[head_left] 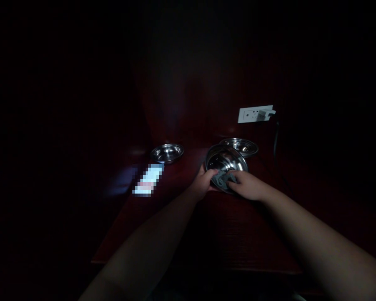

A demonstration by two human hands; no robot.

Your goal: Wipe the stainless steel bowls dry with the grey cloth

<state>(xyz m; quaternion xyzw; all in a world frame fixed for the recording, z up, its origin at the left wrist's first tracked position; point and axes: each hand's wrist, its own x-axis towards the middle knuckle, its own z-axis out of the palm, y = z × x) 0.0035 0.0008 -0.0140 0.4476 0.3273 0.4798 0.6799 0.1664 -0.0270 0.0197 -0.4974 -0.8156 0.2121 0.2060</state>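
A shiny steel bowl is tilted toward me above the dark red table. My left hand grips its left rim, thumb on the inner side and fingers underneath. Bunched against the near inside of the bowl is a grey-green cloth. My right hand holds this cloth, with the fingers pressed into it; part of the cloth is hidden under them. Just behind the bowl, more steel dishes sit on the table, partly covered by it.
Another shallow steel bowl stands on the left of the table. A bright, pixelated rectangle lies in front of it. On the wall at right is a white socket panel with a plug and hanging cord. The surroundings are very dark.
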